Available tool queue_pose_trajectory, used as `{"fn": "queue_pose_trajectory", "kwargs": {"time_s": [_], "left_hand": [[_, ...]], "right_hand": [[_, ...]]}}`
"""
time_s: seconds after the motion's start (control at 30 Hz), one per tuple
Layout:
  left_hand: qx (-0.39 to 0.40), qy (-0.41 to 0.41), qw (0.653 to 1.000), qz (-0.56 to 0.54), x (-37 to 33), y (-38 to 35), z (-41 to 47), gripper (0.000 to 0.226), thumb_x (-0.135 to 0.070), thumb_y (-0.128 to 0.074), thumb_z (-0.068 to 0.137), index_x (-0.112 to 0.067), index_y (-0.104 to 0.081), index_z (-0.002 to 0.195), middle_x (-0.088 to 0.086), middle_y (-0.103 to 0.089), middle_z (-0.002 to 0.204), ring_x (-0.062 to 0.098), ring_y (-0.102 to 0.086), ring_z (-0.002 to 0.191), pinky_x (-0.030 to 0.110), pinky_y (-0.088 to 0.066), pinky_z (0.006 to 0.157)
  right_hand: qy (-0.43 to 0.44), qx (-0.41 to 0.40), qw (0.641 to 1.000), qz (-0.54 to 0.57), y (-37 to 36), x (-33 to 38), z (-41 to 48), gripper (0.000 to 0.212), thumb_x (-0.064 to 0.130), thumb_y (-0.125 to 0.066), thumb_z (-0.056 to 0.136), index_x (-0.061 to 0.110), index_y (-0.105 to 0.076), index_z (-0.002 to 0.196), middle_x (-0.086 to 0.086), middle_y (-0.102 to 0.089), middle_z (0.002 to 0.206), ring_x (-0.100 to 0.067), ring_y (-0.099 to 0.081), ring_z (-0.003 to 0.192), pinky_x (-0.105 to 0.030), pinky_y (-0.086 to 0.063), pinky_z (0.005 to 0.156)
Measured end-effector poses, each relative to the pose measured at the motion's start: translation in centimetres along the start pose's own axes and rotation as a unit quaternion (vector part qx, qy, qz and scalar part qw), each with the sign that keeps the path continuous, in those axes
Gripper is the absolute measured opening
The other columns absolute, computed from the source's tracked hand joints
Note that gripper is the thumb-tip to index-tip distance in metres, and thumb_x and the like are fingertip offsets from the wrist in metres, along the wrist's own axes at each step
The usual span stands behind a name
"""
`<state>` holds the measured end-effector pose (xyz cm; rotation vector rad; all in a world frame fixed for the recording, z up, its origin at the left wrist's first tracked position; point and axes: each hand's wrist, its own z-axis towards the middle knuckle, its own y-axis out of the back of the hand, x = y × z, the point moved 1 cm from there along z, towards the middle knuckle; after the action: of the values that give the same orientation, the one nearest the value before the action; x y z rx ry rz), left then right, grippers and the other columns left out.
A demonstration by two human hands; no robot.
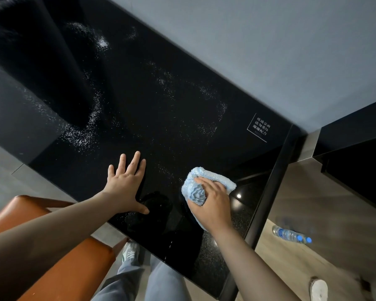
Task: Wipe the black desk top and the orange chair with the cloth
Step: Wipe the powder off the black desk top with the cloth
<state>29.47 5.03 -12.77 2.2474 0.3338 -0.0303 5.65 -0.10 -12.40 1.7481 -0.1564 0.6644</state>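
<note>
Head view showed the pale blue cloth [196, 193] bunched under the right hand [213, 203], whose fingers curled round it and pressed it onto the black worktop [161, 105] near its right edge. The left hand [124, 187] lay flat on the glossy top by the front edge, fingers spread, holding nothing. The cloth looked soft, light and fluffy, best gripped from above as a wad so a broad face dragged along. White specks [80, 135] lay scattered toward the far left, so much seemed unwiped. The top looked slick and hard, probably glass, wanting gentle pressure. The orange chair [74, 268] stood beside the front edge.
</note>
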Motion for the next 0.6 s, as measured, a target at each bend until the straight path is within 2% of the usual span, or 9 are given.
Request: {"fn": "queue_pose_trajectory", "kwargs": {"time_s": [0.6], "left_hand": [[0.003, 0.013, 1.000, -0.002, -0.3, -0.1, 0.1, 0.146, -0.065, -0.080, 0.055, -0.014, 0.018, 0.151, 0.005, 0.034, 0.154, 0.041, 0.025, 0.141, 0.063, -0.001, 0.114]], "right_hand": [[-0.021, 0.025, 0.999, -0.020, -2.1, 2.5, -5.6, 0.063, 0.054, -0.049, 0.069, 0.030, -0.059, 0.126, 0.019, -0.057, 0.129, -0.009, -0.047, 0.118, -0.032, -0.041, 0.103]]}}
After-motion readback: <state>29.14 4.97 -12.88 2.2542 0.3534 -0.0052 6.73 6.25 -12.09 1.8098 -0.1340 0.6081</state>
